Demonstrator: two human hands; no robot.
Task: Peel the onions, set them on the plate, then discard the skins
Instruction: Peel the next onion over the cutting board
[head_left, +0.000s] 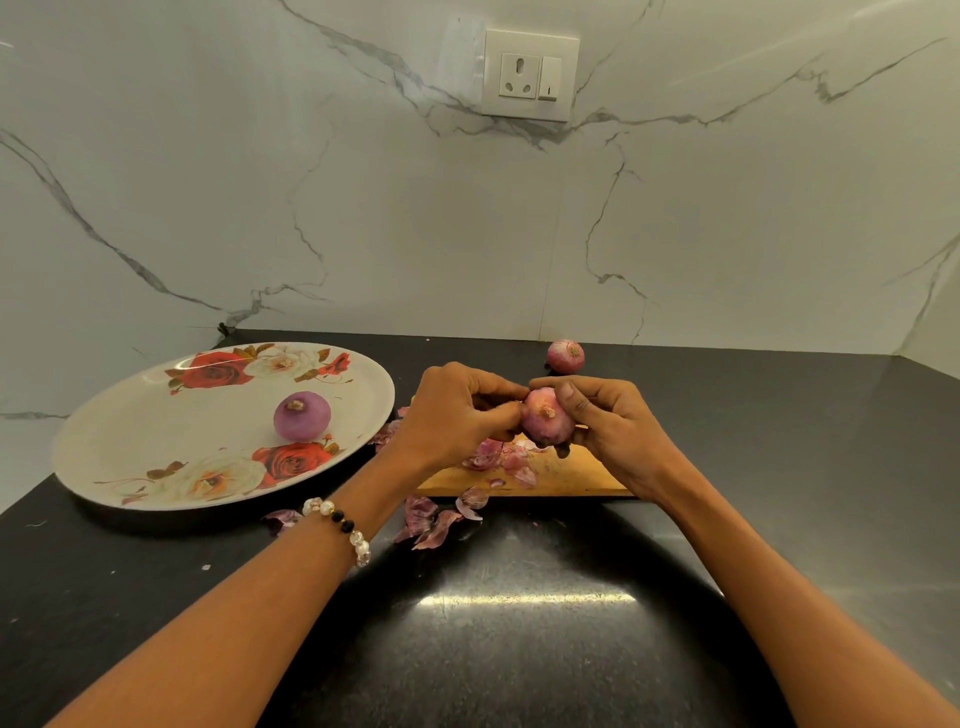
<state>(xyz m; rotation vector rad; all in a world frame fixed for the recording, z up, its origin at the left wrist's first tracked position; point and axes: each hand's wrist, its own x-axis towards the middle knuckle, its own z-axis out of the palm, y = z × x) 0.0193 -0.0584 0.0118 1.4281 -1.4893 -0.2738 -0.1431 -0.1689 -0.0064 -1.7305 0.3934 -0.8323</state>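
Both forearms enter from the bottom edge; a bead bracelet sits on the left wrist. Fingers of the right hand curl round the held onion, root end toward camera. Left hand: fingertips pressed together, pinching at the left side of the same onion, apparently on its skin. Held onion is above the wooden cutting board, not touching it. Loose skins lie on the board, more on the dark tabletop just in front of it. One peeled onion rests on the floral plate, left of the hands. One unpeeled onion sits on the tabletop behind the hands, near the marble wall.
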